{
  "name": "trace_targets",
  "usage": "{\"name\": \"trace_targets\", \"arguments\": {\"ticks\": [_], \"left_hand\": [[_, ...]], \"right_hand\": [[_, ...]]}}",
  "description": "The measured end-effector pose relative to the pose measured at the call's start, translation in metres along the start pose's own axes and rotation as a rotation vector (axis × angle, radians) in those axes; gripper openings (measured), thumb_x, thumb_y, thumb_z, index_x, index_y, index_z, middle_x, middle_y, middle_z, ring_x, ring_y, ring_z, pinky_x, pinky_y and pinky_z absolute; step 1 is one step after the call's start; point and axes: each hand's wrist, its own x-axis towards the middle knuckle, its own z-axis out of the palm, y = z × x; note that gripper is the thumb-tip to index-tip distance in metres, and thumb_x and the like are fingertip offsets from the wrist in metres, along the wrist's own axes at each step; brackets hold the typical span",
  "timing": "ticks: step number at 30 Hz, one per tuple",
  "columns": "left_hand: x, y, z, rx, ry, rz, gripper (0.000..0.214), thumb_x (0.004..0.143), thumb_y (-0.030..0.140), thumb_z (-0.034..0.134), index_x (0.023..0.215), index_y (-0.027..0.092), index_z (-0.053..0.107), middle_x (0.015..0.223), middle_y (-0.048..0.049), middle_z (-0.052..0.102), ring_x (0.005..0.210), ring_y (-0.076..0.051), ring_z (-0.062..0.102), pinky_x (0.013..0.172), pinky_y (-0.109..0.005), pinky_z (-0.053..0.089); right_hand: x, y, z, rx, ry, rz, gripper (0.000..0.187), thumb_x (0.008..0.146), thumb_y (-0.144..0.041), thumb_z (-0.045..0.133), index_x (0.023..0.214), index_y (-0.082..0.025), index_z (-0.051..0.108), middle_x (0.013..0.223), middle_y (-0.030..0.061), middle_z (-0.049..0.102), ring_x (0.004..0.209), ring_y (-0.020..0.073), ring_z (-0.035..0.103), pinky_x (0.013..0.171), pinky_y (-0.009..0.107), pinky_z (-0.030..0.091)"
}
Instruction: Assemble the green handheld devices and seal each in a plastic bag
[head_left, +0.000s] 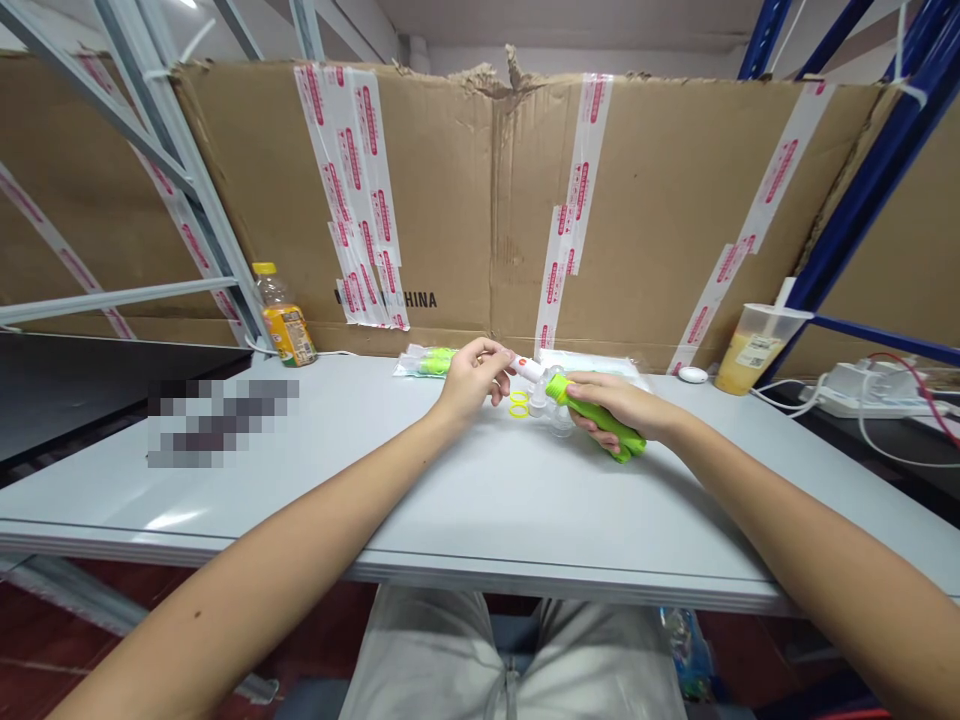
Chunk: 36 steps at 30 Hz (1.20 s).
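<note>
My left hand point(469, 380) pinches the end of a small white plastic tube point(529, 369) that has a red dot on it. My right hand point(613, 403) wraps around a bright green plastic handle-shaped part point(600, 418), probably a toy body. A clear plastic piece point(550, 405) sits between my hands, partly hidden by the green part. Two thin yellow rings point(518, 404) lie on the white table point(352, 480) just below my left fingertips. Behind my left hand lies a bagged green item point(424, 362).
A flat plastic bag point(592, 361) lies behind my right hand. Along the back edge stand a juice bottle point(285, 317), a white mouse point(693, 374) and a plastic cup with a straw point(754, 350). A cardboard sheet point(487, 200) rises behind. A power strip point(855, 392) sits to the right.
</note>
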Motion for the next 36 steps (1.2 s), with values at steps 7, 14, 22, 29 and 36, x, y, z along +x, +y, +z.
{"name": "trace_targets", "arguments": {"ticks": [7, 14, 22, 29, 36], "left_hand": [[-0.009, 0.0, 0.01, 0.061, -0.148, 0.007, 0.034, 0.073, 0.04, 0.074, 0.084, 0.016, 0.054, 0.065, 0.0005, 0.064, 0.045, -0.01, 0.057, 0.037, -0.02, 0.04], [-0.01, -0.003, 0.014, 0.059, -0.186, -0.003, 0.05, 0.073, 0.044, 0.075, 0.108, 0.018, 0.05, 0.081, -0.0009, 0.065, 0.049, -0.01, 0.059, 0.04, -0.021, 0.041], [-0.019, -0.021, 0.016, 0.677, -0.376, 0.285, 0.044, 0.083, 0.03, 0.061, 0.127, 0.021, 0.056, 0.081, 0.001, 0.059, 0.063, -0.011, 0.052, 0.063, -0.026, 0.042], [-0.025, -0.017, 0.028, 0.912, -0.471, 0.271, 0.035, 0.086, 0.033, 0.059, 0.119, 0.024, 0.058, 0.069, 0.002, 0.056, 0.059, -0.015, 0.05, 0.06, -0.027, 0.035], [-0.024, -0.016, 0.022, 0.981, -0.558, 0.249, 0.056, 0.08, 0.036, 0.066, 0.132, 0.027, 0.047, 0.082, -0.0009, 0.06, 0.071, -0.02, 0.057, 0.063, -0.029, 0.039]], "right_hand": [[-0.002, -0.002, 0.003, -0.01, -0.036, 0.005, 0.03, 0.093, -0.049, 0.056, 0.104, -0.022, 0.051, 0.06, -0.0055, 0.05, 0.037, 0.0077, 0.041, 0.03, 0.02, 0.038], [0.001, 0.0, 0.001, 0.096, 0.016, -0.084, 0.027, 0.092, -0.044, 0.057, 0.104, -0.021, 0.05, 0.062, -0.0035, 0.053, 0.04, 0.01, 0.045, 0.035, 0.024, 0.043], [0.002, -0.003, -0.006, 0.25, 0.138, -0.25, 0.032, 0.089, -0.041, 0.054, 0.115, -0.026, 0.046, 0.065, -0.0038, 0.054, 0.044, 0.0134, 0.048, 0.04, 0.026, 0.044], [0.003, 0.0, -0.003, 0.249, 0.172, -0.254, 0.044, 0.089, -0.038, 0.054, 0.13, -0.031, 0.041, 0.065, -0.0048, 0.054, 0.044, 0.0135, 0.048, 0.038, 0.025, 0.043], [0.004, 0.0, -0.003, 0.24, 0.188, -0.254, 0.045, 0.088, -0.04, 0.055, 0.13, -0.03, 0.042, 0.065, -0.0047, 0.055, 0.044, 0.0134, 0.049, 0.038, 0.025, 0.043]]}}
